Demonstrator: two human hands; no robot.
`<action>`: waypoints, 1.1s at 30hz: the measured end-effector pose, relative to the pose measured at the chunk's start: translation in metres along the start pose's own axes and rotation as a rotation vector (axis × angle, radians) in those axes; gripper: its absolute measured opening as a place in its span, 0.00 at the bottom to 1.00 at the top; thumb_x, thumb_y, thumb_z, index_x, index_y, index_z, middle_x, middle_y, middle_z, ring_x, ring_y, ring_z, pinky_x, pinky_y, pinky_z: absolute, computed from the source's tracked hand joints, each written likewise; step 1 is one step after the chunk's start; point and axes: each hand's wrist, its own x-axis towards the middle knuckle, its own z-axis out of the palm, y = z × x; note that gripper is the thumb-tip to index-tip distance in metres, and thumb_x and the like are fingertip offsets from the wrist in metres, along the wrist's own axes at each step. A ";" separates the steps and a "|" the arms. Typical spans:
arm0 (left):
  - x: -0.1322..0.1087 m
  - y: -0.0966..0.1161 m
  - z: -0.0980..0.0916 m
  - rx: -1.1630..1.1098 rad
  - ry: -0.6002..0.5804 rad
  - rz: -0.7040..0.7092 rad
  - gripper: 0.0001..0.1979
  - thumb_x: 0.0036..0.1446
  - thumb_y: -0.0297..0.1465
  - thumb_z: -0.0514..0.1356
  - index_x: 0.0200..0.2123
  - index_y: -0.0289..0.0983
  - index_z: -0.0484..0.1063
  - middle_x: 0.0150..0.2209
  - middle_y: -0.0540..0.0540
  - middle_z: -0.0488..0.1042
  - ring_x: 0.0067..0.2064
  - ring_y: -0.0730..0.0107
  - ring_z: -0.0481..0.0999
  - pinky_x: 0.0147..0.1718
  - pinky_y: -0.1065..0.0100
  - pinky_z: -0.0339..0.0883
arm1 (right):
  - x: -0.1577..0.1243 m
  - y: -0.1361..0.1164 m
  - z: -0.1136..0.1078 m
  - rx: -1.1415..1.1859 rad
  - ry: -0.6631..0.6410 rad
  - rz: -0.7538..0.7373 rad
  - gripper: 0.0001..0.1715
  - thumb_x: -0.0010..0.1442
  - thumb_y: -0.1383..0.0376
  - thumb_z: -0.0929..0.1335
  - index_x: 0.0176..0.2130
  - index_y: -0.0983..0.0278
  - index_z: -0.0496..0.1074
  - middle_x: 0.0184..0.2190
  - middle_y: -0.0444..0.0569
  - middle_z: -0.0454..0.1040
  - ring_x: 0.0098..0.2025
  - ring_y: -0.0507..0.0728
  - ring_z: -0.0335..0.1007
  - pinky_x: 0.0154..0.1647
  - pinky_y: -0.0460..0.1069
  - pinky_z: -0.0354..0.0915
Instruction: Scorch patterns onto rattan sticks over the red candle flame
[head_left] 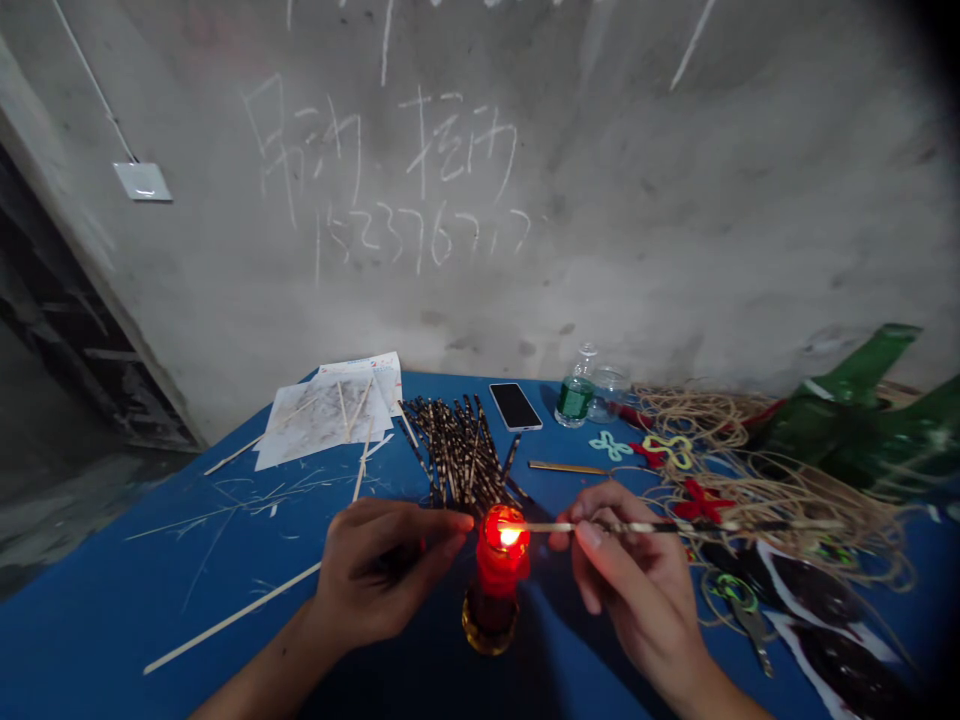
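Note:
A lit red candle [501,560] stands on the blue table, its flame glowing at the top and an amber glass base [489,635] below. Between thumb and fingers, my right hand [637,570] pinches a thin wooden stick [551,527] with dark scorched bands. The stick lies level, its left end at the flame. My left hand [382,565] is just left of the flame, thumb and index fingertips brought together; whether anything is between them is hidden. Behind the candle lies a pile of dark-banded sticks [457,450].
Pale sticks [232,617] and papers [322,415] lie left. A phone [515,406] and a small glass bottle [576,390] are at the back. Tangled cord [780,490], green bottles [855,390], a key [754,625] and dark lens-like pieces [840,660] crowd the right.

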 end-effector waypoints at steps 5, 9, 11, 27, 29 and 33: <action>-0.001 0.001 -0.001 0.033 0.009 -0.004 0.11 0.61 0.21 0.67 0.44 0.40 0.82 0.21 0.56 0.76 0.17 0.81 0.65 0.18 0.75 0.59 | -0.003 -0.007 0.007 0.035 0.068 0.040 0.15 0.65 0.53 0.77 0.38 0.61 0.76 0.29 0.46 0.79 0.17 0.45 0.60 0.19 0.43 0.56; -0.001 0.001 -0.003 0.063 0.012 -0.017 0.10 0.61 0.21 0.67 0.43 0.40 0.81 0.22 0.56 0.79 0.17 0.81 0.67 0.17 0.76 0.59 | -0.002 -0.006 0.006 0.040 0.059 0.021 0.14 0.65 0.53 0.77 0.38 0.60 0.77 0.23 0.41 0.73 0.16 0.46 0.60 0.18 0.43 0.55; -0.001 0.001 -0.003 0.088 0.030 -0.027 0.09 0.61 0.21 0.67 0.42 0.41 0.81 0.21 0.57 0.77 0.16 0.82 0.66 0.17 0.76 0.57 | 0.000 -0.004 0.005 0.023 0.053 -0.002 0.13 0.66 0.54 0.77 0.38 0.60 0.78 0.23 0.42 0.74 0.16 0.47 0.60 0.16 0.44 0.54; 0.001 0.002 -0.003 0.108 0.052 -0.037 0.08 0.61 0.22 0.67 0.41 0.40 0.81 0.19 0.59 0.71 0.16 0.83 0.64 0.17 0.77 0.57 | 0.004 0.004 -0.007 -0.208 0.017 -0.026 0.20 0.69 0.52 0.74 0.32 0.64 0.79 0.27 0.48 0.79 0.14 0.47 0.62 0.15 0.45 0.56; 0.001 0.002 -0.003 0.111 0.054 -0.040 0.08 0.61 0.22 0.67 0.41 0.40 0.81 0.19 0.59 0.71 0.16 0.83 0.64 0.17 0.77 0.56 | 0.004 0.003 -0.006 -0.211 0.008 -0.036 0.20 0.69 0.52 0.74 0.32 0.63 0.79 0.24 0.46 0.78 0.14 0.48 0.63 0.15 0.45 0.56; -0.003 0.002 -0.004 0.120 0.031 -0.069 0.09 0.61 0.22 0.67 0.41 0.41 0.80 0.19 0.58 0.72 0.16 0.83 0.64 0.17 0.76 0.56 | 0.005 -0.001 -0.002 -0.178 0.018 -0.041 0.17 0.68 0.51 0.75 0.35 0.62 0.78 0.16 0.40 0.71 0.13 0.49 0.63 0.15 0.44 0.56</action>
